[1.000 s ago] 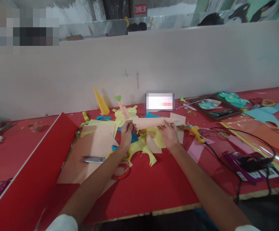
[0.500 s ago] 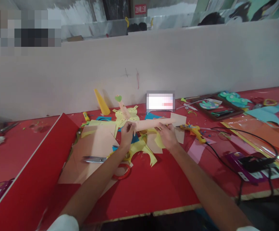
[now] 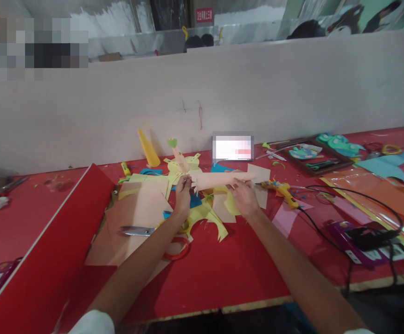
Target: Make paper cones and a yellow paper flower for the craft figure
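A rolled peach paper cone (image 3: 214, 181) lies sideways between my two hands, its wider, left end cut into small tabs. At that end my left hand (image 3: 183, 195) is closed, thumb and fingertips pinched on the cut edge. My right hand (image 3: 244, 197) grips the cone from below toward its narrower right end, fingers curled against the paper. Beneath are yellow paper offcuts (image 3: 207, 215) and peach paper sheets (image 3: 142, 199). Scissors (image 3: 177, 249) with a red handle lie partly hidden under my left forearm. Just behind stands a decorated peach paper cone (image 3: 180, 158) on a yellow cut-out.
A yellow glue gun (image 3: 285, 190) with a black cable lies to the right, near a purple box (image 3: 341, 232). A yellow cone (image 3: 148, 148) stands at the back by the white partition (image 3: 118, 106). A red board (image 3: 48, 246) slants up on the left.
The cone's cut left end has shifted slightly left and shows more of its tabs. My left fingers have moved a little left along the edge; my right hand stays nearly still.
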The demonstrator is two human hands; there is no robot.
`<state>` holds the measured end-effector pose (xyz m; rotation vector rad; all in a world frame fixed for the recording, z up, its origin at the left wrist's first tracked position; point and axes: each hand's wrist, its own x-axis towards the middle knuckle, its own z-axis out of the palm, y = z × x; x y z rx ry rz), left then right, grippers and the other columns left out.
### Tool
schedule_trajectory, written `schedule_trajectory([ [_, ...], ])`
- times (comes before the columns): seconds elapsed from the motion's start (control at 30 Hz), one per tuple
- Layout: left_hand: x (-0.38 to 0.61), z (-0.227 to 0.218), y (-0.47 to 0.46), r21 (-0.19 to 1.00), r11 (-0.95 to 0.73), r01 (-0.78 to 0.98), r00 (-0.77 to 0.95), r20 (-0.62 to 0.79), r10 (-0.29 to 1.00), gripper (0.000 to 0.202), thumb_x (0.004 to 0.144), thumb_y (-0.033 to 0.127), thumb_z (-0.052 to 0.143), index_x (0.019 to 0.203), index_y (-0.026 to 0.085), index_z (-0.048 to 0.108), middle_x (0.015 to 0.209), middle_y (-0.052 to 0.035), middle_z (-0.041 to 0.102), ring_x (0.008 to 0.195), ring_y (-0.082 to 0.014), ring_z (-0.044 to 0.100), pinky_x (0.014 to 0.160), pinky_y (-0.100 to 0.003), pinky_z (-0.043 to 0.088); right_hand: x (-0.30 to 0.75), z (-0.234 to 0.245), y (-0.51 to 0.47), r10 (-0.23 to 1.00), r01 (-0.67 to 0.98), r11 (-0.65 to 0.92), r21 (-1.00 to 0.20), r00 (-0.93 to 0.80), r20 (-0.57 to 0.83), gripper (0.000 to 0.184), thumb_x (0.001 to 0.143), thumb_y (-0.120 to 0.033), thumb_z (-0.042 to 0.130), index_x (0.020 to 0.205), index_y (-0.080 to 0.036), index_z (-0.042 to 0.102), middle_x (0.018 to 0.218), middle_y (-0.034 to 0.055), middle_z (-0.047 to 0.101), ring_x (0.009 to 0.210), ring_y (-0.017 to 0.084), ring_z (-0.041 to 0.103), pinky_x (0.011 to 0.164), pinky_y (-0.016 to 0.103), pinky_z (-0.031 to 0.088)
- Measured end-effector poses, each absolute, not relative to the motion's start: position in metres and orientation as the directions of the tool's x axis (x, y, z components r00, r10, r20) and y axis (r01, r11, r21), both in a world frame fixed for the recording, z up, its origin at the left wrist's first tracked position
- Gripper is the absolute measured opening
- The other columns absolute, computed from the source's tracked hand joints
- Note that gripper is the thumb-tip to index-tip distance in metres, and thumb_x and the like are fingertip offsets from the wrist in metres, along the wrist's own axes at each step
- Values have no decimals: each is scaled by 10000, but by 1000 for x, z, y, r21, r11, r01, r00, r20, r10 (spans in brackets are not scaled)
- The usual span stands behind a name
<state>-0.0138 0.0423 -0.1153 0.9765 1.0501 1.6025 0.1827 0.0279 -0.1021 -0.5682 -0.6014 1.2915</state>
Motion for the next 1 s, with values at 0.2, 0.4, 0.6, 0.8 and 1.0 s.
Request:
schedule_trajectory([
  [0.2, -14, -110, 39, 952, -246, -182, -245, 199, 949, 325, 882, 504, 712, 792, 212, 600, 789, 8, 550, 744, -133, 524, 680, -233, 447, 181, -101, 26, 987, -694, 160, -701, 115, 112, 309, 683, -196, 848, 889, -310, 648, 988, -36, 802, 1099, 220, 733, 970, 416, 576],
  [0.4, -13, -103, 35, 962, -239, -134, -199, 210, 957, 390, 840, 543, 768, 770, 191, 614, 724, 21, 496, 679, -124, 439, 622, -242, 371, 180, -98, 26, 983, -677, 182, -713, 128, 129, 333, 681, -208, 857, 922, -317, 655, 976, -34, 804, 1128, 215, 724, 968, 387, 563],
  [0.6, -14, -104, 36, 961, -241, -136, -197, 212, 957, 419, 800, 540, 810, 745, 197, 575, 680, 37, 444, 627, -115, 383, 575, -247, 315, 181, -98, 26, 984, -659, 180, -730, 120, 134, 330, 686, -194, 840, 940, -312, 667, 1004, -17, 803, 1143, 227, 714, 1006, 413, 555],
  [0.8, -13, -106, 38, 955, -244, -168, -202, 209, 957, 345, 826, 506, 772, 786, 204, 609, 776, 10, 547, 729, -134, 494, 668, -238, 415, 184, -98, 26, 986, -703, 169, -690, 112, 128, 357, 687, -163, 828, 965, -328, 676, 1027, -41, 799, 1145, 202, 717, 982, 382, 565],
  [1.0, -13, -111, 39, 955, -219, -201, -198, 179, 964, 373, 845, 511, 737, 741, 213, 539, 730, 25, 499, 669, -125, 463, 619, -234, 406, 186, -97, 26, 986, -708, 164, -687, 109, 123, 367, 696, -153, 785, 989, -343, 673, 1089, -48, 799, 1137, 204, 723, 941, 369, 578],
])
